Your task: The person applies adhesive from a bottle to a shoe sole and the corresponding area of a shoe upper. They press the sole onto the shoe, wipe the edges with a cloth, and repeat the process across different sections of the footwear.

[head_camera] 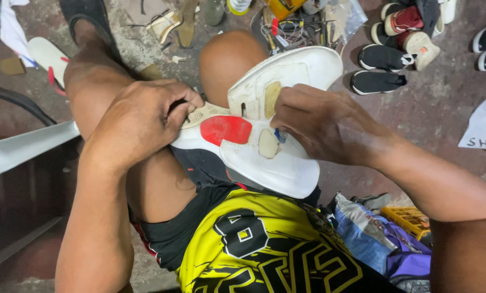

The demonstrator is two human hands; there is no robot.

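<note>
Got the white rubber sole [270, 163] flipped tread-up across my knees, resting between my thighs right over my black shorts [199, 168]. It's a smooth, curved slab with a glossy red oval patch [225, 130] near the middle and a couple of yellowish, crusty spots where the surface looks scuffed through. The toe half is bent up and peeled away from the rest, so the whole thing sort of folds like a clamshell. My left hand [140, 122] is curled tight into a near fist, fingers pinching the tan, rough-looking edge [202, 114] at the heel side of the sole. My right hand [322, 125] is closed too, fingertips pressed down at the fold, gripping what looks like a tiny blue thing [279, 135], too small to make out. Floor around me is cracked, grimy concrete [449, 108]. There's a row of black knit sneakers with white soles [381, 68] off to the upper right, a crumpled white paper scrap [484, 127], and a yellow plastic crate [411, 220] beside a wrinkly blue bag [362, 233] down by my hip.
</note>
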